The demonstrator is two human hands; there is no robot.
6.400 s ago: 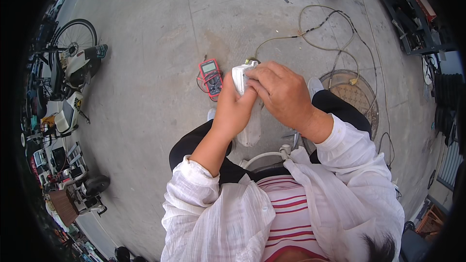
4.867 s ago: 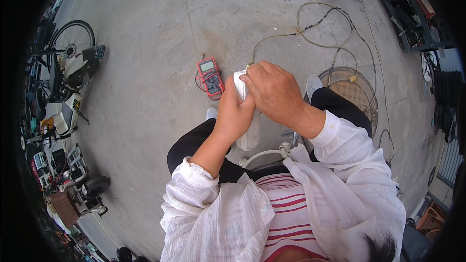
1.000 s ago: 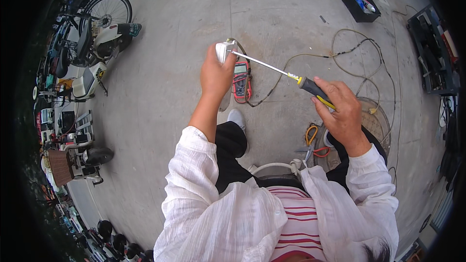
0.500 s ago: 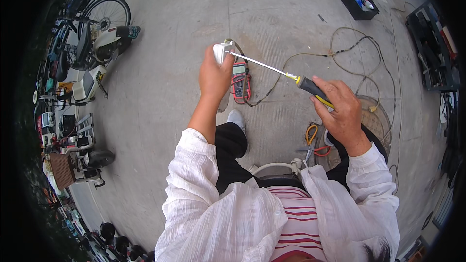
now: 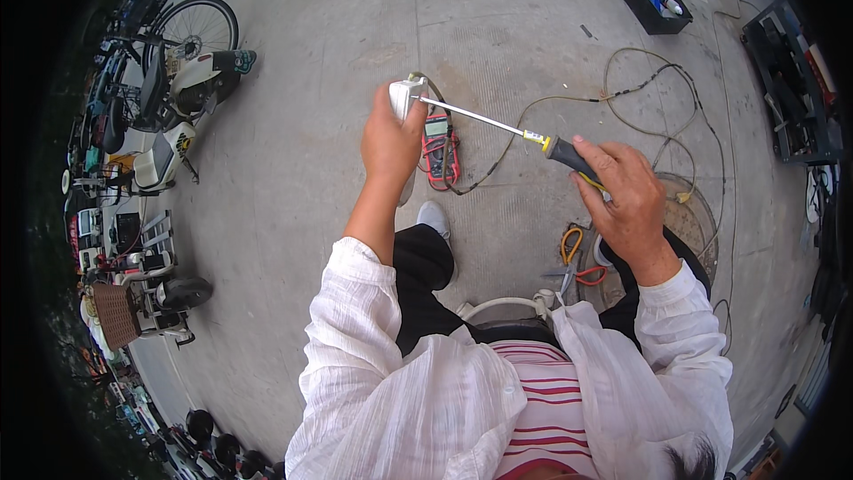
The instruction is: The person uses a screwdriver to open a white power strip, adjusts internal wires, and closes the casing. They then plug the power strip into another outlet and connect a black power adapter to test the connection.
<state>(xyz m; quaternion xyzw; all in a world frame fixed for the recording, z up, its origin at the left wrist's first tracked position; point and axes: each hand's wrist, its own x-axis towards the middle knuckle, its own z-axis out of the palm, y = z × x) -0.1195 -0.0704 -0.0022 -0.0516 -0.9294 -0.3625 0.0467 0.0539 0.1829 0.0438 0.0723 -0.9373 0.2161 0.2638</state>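
My left hand (image 5: pixel 388 147) is closed around a white power strip (image 5: pixel 404 96), held so that one end faces up; most of its body is hidden by the hand. My right hand (image 5: pixel 629 204) grips the dark grey and yellow handle of a long screwdriver (image 5: pixel 480 116). The screwdriver's shaft slants up to the left, and its tip meets the right side of the strip's upper end. A cable (image 5: pixel 498 167) loops away from that end. Below, on the ground, lies a red multimeter (image 5: pixel 442 160) with a grey screen.
Scissors (image 5: pixel 569 258) with orange and red handles lie near my right foot, beside a round cover (image 5: pixel 689 213). Looped cable runs to a yellowish plug (image 5: pixel 683 197). A black bin (image 5: pixel 644 9) with bottles stands far right, near a dark rack (image 5: pixel 791 80). Scooters (image 5: pixel 200 84) line the left.
The screwdriver's handle has turned slightly in my right hand, showing less of its yellow part. The tip stays at the power strip, and my left hand holds nearly still.
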